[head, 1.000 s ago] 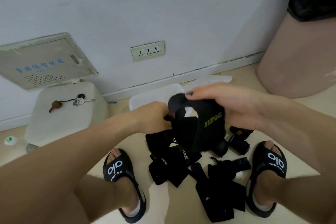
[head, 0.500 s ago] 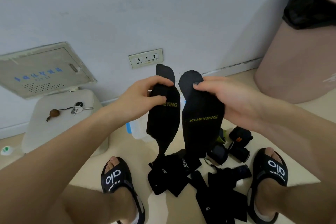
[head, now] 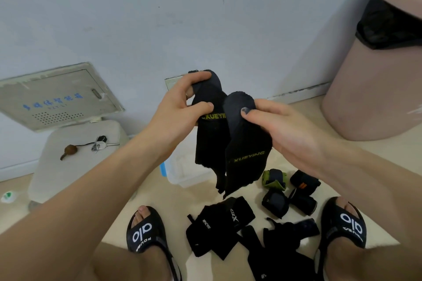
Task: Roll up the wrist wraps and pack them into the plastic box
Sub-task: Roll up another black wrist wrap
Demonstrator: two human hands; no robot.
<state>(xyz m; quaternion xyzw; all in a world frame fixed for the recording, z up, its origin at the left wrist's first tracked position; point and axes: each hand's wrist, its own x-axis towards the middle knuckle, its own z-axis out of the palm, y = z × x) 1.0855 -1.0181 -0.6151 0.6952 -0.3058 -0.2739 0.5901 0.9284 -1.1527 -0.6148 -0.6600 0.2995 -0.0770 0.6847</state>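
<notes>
I see two black elastic fabric wrist wraps with yellow-green XUEYING lettering, both held up in front of the wall, long axes roughly vertical, tails hanging down toward the floor. Left hand (head: pixel 182 109) pinches the top end of the left-side black wrap (head: pixel 211 141), thumb and fingers curled round its upper tab; that top end looks slightly folded over, so I judge a roll is starting there. Right hand (head: pixel 280 130) grips the top of the right-side black wrap (head: pixel 247 157), thumb pressed on its rounded end, fingers behind it and mostly hidden. The two wraps hang side by side, overlapping at their inner edges; I can't tell if they're stuck together lower down. Key relation: the translucent white plastic box with a blue clip (head: pixel 182 171) sits on the floor directly below and behind the hanging wraps, partly hidden by them, closer to the left hand than the right. So once rolled, it's a short drop down and forward, left hand has the easier line. Rolling axis should run across the wrap's width, from the top ends down. On the beige floor between the black slide sandals (head: pixel 146 232) lies a pile of loose black wrist wraps (head: pixel 219 223), unrolled. Just right of the box, four already rolled wraps (head: pixel 290 191) sit on the floor, not in the box. My read: early in the task, most wraps not yet rolled.
</notes>
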